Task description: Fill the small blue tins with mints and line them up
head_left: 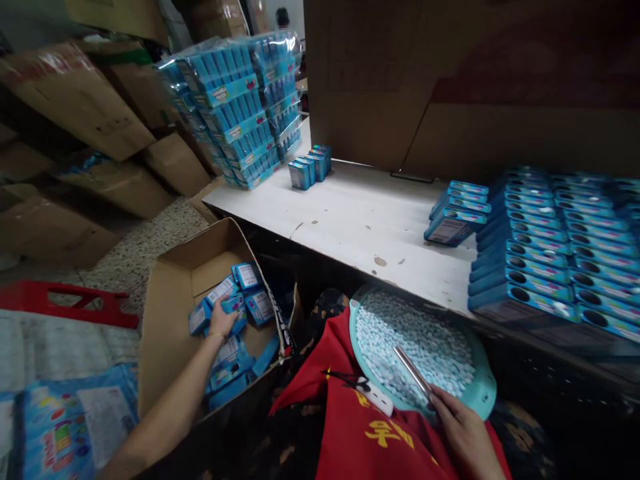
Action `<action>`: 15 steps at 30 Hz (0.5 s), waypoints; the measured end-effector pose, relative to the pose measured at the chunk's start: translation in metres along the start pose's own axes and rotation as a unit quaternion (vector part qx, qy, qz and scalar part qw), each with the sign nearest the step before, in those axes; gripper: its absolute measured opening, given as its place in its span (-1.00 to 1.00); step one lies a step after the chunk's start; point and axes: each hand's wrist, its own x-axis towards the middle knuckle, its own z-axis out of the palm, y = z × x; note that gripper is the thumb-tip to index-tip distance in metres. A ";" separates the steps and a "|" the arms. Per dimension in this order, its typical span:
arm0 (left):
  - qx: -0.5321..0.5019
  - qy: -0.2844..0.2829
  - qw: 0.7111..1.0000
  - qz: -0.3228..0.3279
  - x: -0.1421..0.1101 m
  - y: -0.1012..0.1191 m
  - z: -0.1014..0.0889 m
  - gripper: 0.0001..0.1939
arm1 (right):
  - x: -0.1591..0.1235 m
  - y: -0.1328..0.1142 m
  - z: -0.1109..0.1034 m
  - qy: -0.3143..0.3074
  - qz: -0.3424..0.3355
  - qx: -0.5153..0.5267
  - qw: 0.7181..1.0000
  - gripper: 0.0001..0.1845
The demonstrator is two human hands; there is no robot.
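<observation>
Down inside an open cardboard carton (170, 300), my left hand (223, 321) has its fingers closed on a small blue box (233, 304); part of the grip is hidden. More small blue boxes (260, 305) lie loose around it. My right hand (457, 420) grips a thin metal tube (411, 368), which slants over a round turquoise tray (483, 373) filled with small pale blue and white pellets (420, 333). That tray rests on my lap over a red cloth (345, 427) with yellow lettering. A white object with black prongs (373, 395) lies against the tray's near edge.
On the white table (350, 220) stand rows of blue boxes (535, 267) at right, smaller groups of boxes (310, 168), and plastic-wrapped stacks (235, 113). A large cardboard box (400, 87) stands behind. Cartons (75, 100) and a blue printed bag (75, 427) are at left.
</observation>
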 end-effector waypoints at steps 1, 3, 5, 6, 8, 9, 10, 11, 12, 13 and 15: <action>-0.018 0.018 0.999 0.019 -0.006 0.007 -0.011 -0.42 | 0.001 0.002 0.000 -0.004 0.001 -0.001 1.000 -0.57; -0.082 0.041 0.991 0.094 -0.022 0.028 -0.032 -0.43 | 0.004 0.004 0.000 -0.011 0.001 0.002 1.000 -0.57; -0.160 0.022 0.974 0.159 -0.038 0.059 -0.044 -0.41 | 0.008 0.001 -0.001 -0.012 -0.010 0.015 1.000 -0.58; -0.191 -0.003 0.967 0.171 -0.046 0.077 -0.045 -0.41 | 0.010 -0.003 -0.003 -0.012 -0.018 0.025 0.999 -0.59; -0.236 -0.058 0.954 0.178 -0.062 0.113 -0.037 -0.42 | 0.010 -0.017 -0.004 -0.024 -0.026 0.057 0.998 -0.60; -0.249 -0.084 0.948 0.180 -0.070 0.130 -0.027 -0.43 | 0.009 -0.026 -0.003 -0.036 -0.022 0.082 0.996 -0.60; -0.261 -0.107 0.942 0.182 -0.078 0.146 -0.014 -0.43 | 0.008 -0.036 0.000 -0.046 -0.012 0.118 0.992 -0.60; -0.273 -0.130 0.935 0.183 -0.088 0.162 0.002 -0.43 | 0.006 -0.047 0.005 -0.053 0.004 0.159 0.986 -0.61; -0.288 -0.155 0.927 0.181 -0.098 0.176 0.020 -0.44 | 0.005 -0.058 0.012 -0.050 0.024 0.212 0.976 -0.61; -0.303 -0.185 0.918 0.176 -0.109 0.189 0.039 -0.44 | 0.005 -0.070 0.021 -0.025 0.043 0.268 0.962 -0.62; -0.327 -0.256 0.896 0.158 -0.133 0.212 0.072 -0.44 | 0.010 -0.090 0.041 0.018 0.061 0.345 0.937 -0.67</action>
